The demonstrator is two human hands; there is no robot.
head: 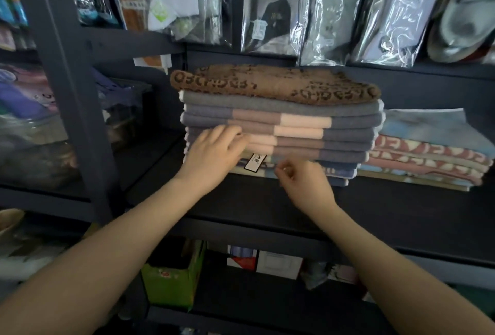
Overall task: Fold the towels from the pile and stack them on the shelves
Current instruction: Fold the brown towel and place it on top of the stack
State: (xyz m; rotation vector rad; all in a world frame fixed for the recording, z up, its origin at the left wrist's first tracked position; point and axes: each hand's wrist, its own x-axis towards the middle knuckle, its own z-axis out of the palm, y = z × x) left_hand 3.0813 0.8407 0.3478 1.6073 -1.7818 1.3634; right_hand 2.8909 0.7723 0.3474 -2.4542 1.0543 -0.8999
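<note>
Left hand [214, 153] flat against towel stack [281, 131], fingers straight.

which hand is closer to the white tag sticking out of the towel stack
Left. The left hand rests on the striped towels, its edge just beside the white tag. The right hand sits lower and further right of the tag, fingers curled.

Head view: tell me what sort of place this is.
Probably a shop or stockroom: dark metal shelving, plastic-bagged goods standing above, and a stack of folded towels with a tag.
</note>
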